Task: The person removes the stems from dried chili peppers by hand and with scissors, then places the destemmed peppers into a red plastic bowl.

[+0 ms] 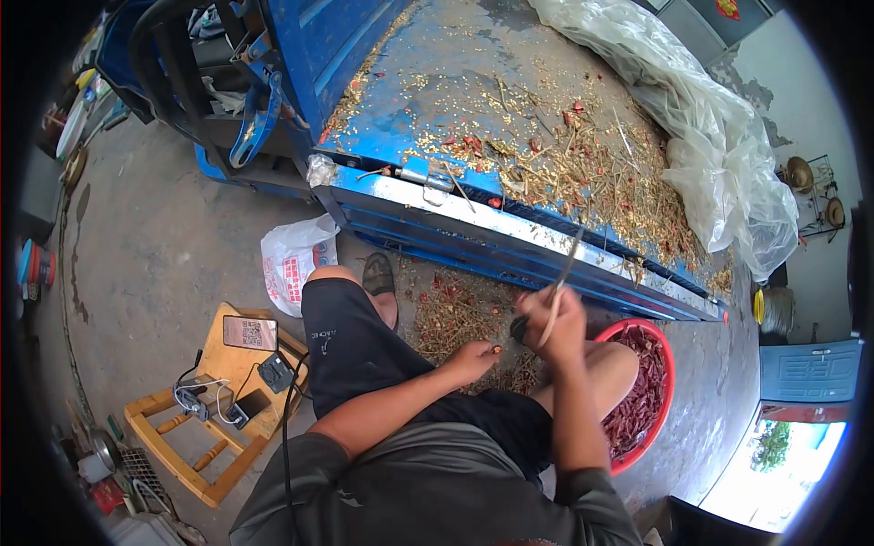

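Observation:
My left hand is closed over my lap, with a small reddish thing showing at its fingertips, too small to name for certain. To its right, my raised right hand is wrapped round a thin stick-like tool that points up toward the truck bed's edge; its exact kind is unclear. A red basin full of dark red dried chillies stands on the ground beside my right leg. Dry stalks and red bits lie on the ground between my legs.
The blue truck bed, with its lowered side panel, holds seeds and stalks. Clear plastic sheeting drapes over its right side. A white bag lies near my left foot. At left, a wooden stool carries a phone and cables.

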`<move>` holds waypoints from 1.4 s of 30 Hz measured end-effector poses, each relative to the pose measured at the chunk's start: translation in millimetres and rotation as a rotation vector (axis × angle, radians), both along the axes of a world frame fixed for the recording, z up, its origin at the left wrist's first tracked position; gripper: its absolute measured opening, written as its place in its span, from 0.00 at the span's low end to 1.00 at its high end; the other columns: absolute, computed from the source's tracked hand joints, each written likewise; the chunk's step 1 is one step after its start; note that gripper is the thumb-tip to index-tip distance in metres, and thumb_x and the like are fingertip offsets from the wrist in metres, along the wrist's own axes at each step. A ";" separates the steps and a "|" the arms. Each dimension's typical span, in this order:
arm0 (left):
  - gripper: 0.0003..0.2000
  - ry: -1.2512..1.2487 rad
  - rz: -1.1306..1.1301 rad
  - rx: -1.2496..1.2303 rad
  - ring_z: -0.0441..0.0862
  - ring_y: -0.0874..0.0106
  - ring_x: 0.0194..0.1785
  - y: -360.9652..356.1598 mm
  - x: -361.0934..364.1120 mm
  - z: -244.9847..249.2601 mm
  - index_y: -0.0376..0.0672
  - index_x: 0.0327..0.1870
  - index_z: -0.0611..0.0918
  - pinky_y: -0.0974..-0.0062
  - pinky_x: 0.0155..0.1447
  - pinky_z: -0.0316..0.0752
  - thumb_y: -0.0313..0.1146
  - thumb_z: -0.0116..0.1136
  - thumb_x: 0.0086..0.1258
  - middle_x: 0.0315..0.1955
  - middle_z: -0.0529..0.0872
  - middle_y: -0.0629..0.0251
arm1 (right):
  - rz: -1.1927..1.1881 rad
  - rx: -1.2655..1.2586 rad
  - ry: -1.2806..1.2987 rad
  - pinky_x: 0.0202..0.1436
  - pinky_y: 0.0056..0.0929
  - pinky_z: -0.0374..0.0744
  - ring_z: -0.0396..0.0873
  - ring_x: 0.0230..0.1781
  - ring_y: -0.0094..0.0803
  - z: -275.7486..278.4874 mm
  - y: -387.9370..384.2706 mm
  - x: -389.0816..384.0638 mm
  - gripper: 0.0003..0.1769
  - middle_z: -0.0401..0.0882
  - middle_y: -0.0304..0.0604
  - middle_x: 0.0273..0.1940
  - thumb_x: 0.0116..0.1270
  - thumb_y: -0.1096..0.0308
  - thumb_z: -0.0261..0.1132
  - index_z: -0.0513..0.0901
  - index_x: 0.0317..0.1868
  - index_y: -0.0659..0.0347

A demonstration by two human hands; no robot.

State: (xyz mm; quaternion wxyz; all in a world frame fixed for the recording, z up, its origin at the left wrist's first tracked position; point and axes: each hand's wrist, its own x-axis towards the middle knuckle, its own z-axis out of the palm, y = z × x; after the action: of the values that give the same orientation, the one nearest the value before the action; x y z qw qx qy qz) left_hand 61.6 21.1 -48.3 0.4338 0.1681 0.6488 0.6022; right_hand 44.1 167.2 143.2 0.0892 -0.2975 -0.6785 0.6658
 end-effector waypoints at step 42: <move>0.10 -0.004 -0.052 -0.243 0.79 0.78 0.30 -19.0 5.6 -22.6 0.37 0.34 0.83 0.75 0.35 0.74 0.32 0.53 0.75 0.27 0.84 0.67 | 0.158 -0.365 -0.163 0.30 0.23 0.78 0.82 0.28 0.23 -154.4 -23.3 116.7 0.11 0.85 0.41 0.31 0.65 0.71 0.71 0.79 0.44 0.63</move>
State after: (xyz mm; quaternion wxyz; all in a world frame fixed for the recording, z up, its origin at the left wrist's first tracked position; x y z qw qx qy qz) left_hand 67.2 2.0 -70.9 0.4679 0.1300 0.7113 0.5082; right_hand 160.9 143.8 -11.2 -0.0738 -0.3072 -0.5730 0.7562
